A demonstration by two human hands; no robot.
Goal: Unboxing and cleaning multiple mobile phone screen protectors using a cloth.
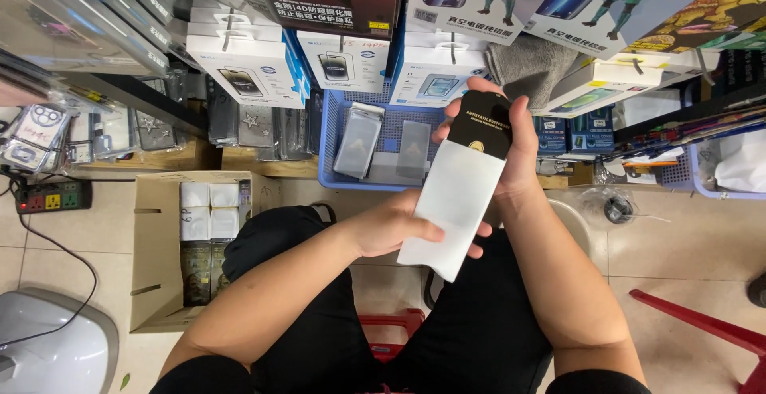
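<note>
Both hands clamped on white sleeve (455, 202): left hand (391, 226) lower edge, right hand (511, 150) black top

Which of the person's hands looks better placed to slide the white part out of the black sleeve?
Probably the left hand. It already pinches the lower edge of the white insert, free to draw it down, while the right hand wraps the black sleeve at the top, steadying it.
</note>
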